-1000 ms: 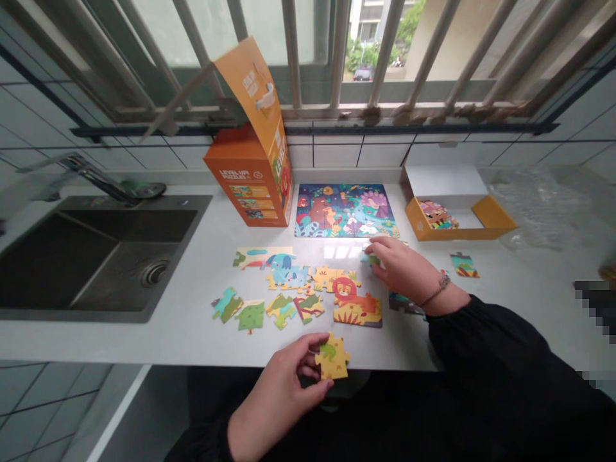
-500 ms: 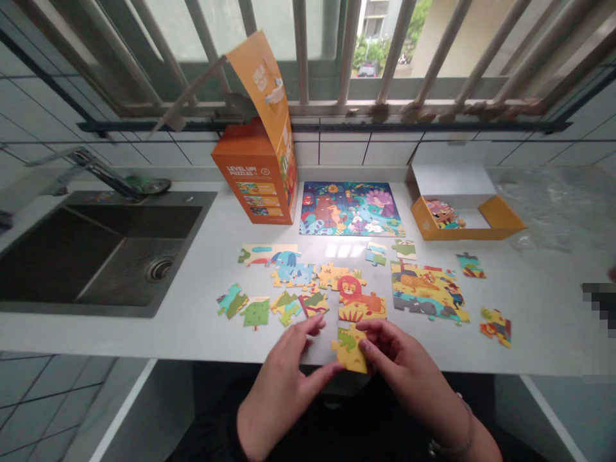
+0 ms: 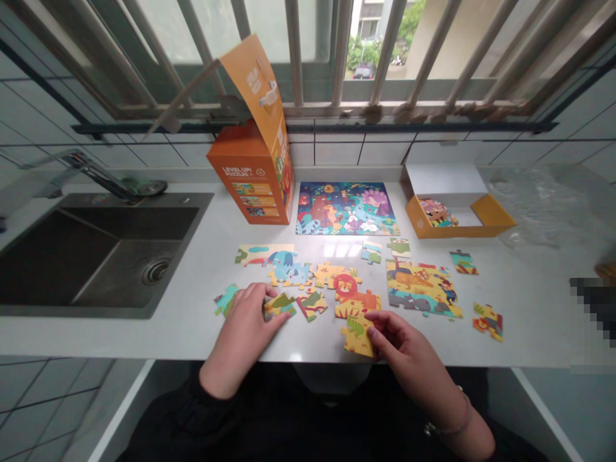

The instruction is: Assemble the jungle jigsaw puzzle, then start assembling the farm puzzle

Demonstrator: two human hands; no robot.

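Near the front edge of the bench, just below the lion section: the yellow piece, pinched at its right side in the right hand. Meeting of the two edges, touching or overlapping: cannot tell.

Looks like thin, stiff card; probably very light, with a smooth printed face likely to slide on the glossy bench. Tabs likely the weak spots, apt to crease or fray under force. Best taken by the straight border or flat across the face, clear of the tabs.

Right hand reaching in from the lower right, bracelet at the wrist, forefinger above, thumb lower, other fingers curled inward. Left hand angled in from the lower left, back upward, dark sleeve at the wrist, fingers arched and thumb stretched along the green piece. Firm grip or mere touch there: cannot tell.
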